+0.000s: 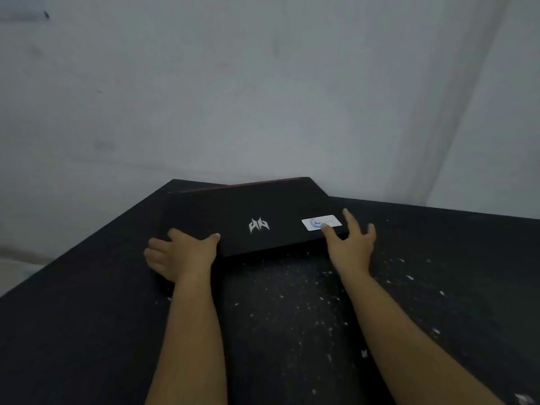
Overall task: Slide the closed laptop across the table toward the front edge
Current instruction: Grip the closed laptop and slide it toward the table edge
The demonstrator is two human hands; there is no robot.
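Left hand [181, 252]: fingers [211, 237] curled over the near-left corner of the closed laptop [248, 217], gripping it. Right hand [349, 241]: fingers [327, 229] spread wide, one tip resting on the white sticker [321, 223] near the lid's right edge, nothing clasped. Beyond both hands the laptop lies flat at the far corner of the dark desk [87, 331], close to the wall [263, 83]. Judgement: pull evenly with both hands, keeping the base flat so it does not skew; pale flecks [292, 287] nearer than the fingers may scratch.
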